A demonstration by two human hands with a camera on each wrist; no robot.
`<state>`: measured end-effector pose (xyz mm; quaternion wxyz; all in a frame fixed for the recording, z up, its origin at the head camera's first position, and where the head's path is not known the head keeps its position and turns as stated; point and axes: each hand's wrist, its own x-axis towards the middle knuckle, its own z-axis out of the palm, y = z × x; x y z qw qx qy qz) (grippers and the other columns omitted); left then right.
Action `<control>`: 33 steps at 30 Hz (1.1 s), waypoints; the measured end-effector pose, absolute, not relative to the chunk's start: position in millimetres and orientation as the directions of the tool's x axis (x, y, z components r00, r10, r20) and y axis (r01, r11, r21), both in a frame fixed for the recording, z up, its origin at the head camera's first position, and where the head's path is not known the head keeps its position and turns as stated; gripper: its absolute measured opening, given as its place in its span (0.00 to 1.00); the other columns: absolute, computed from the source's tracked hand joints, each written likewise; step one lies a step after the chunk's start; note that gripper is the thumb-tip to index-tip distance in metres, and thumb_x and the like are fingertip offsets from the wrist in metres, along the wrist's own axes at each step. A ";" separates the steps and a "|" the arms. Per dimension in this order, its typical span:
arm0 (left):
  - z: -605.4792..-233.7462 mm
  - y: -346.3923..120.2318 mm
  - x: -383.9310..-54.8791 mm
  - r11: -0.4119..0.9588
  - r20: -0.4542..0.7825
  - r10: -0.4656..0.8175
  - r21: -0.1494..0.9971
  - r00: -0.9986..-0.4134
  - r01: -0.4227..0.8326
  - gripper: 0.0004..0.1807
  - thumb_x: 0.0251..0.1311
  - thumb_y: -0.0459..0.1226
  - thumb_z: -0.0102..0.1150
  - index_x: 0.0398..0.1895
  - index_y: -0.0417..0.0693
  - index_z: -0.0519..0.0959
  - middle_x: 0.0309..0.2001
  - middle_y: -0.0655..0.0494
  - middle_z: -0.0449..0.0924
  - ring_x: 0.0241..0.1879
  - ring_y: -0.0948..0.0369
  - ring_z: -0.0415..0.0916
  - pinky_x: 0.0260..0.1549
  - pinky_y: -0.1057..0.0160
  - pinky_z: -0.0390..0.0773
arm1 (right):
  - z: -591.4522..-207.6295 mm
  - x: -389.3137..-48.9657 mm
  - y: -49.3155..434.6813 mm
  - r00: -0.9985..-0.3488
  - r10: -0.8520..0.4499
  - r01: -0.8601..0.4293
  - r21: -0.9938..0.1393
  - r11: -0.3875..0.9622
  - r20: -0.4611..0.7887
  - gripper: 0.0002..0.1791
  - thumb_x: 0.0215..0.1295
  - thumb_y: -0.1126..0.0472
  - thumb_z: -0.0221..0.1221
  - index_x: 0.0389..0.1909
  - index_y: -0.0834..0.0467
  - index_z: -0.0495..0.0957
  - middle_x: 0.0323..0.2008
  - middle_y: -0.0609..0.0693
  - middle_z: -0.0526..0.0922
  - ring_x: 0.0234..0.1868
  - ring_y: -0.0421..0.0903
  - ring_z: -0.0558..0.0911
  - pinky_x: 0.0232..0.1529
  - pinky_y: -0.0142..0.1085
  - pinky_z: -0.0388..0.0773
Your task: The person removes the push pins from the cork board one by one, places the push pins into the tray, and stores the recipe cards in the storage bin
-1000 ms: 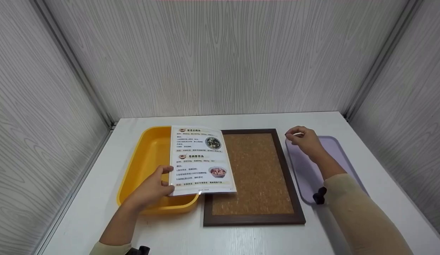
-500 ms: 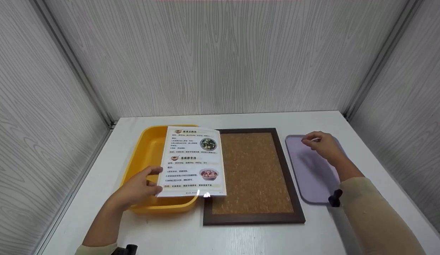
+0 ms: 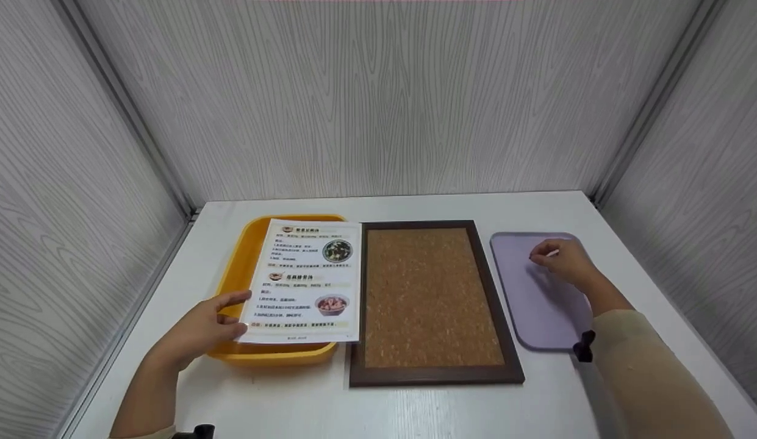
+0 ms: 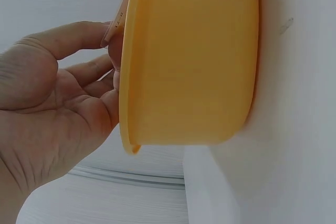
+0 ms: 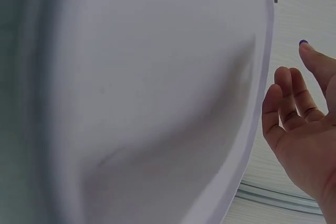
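Note:
My left hand [image 3: 198, 329] pinches the left edge of a printed recipe sheet [image 3: 305, 286] with a glossy clear cover. The sheet hovers over the yellow plastic tub [image 3: 235, 274] and hides much of it. In the left wrist view, a sheet corner [image 4: 113, 30] sits between thumb and fingers just above the tub's rim. My right hand [image 3: 564, 262] is over the lilac tray [image 3: 540, 323]. Its thumb and forefinger pinch a tiny blue piece [image 5: 303, 42], too small to identify; the other fingers [image 5: 282, 82] are loosely bent.
A brown-framed cork board [image 3: 433, 299] lies flat between the tub and the lilac tray. Everything stands on a white table [image 3: 427, 408]. Grey wood-grain panels [image 3: 378, 110] rise at the back and both sides.
My left hand has carried the sheet leftward, off most of the cork board and over the tub. The right hand has moved rightward and slightly nearer, over the lilac tray.

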<state>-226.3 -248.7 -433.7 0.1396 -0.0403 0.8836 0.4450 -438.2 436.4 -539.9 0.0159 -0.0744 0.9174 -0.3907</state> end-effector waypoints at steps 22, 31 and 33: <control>-440.4 -276.8 -218.3 0.668 -0.230 0.042 0.731 -0.972 -0.144 0.41 0.72 0.34 0.65 0.86 0.46 0.60 0.83 0.37 0.61 0.58 0.51 0.77 0.47 0.66 0.82 | -540.3 -432.8 448.5 -0.976 -0.213 -0.130 -0.649 0.750 -0.051 0.09 0.77 0.62 0.64 0.48 0.63 0.87 0.54 0.66 0.85 0.42 0.46 0.81 0.39 0.36 0.78; -439.1 -271.6 -223.9 0.691 -0.235 -0.004 0.702 -0.972 -0.173 0.45 0.67 0.35 0.70 0.84 0.42 0.58 0.82 0.33 0.62 0.60 0.49 0.80 0.49 0.62 0.84 | -543.8 -434.0 446.1 -0.975 -0.211 -0.127 -0.621 0.773 -0.064 0.07 0.75 0.64 0.64 0.46 0.63 0.88 0.48 0.62 0.80 0.40 0.47 0.79 0.37 0.35 0.77; -438.1 -271.1 -224.2 0.702 -0.236 -0.007 0.691 -0.972 -0.173 0.46 0.66 0.36 0.71 0.84 0.41 0.58 0.82 0.32 0.62 0.61 0.49 0.81 0.50 0.60 0.84 | -544.5 -434.0 446.2 -0.975 -0.214 -0.131 -0.615 0.778 -0.063 0.07 0.75 0.64 0.64 0.46 0.63 0.88 0.48 0.62 0.79 0.39 0.47 0.80 0.36 0.35 0.77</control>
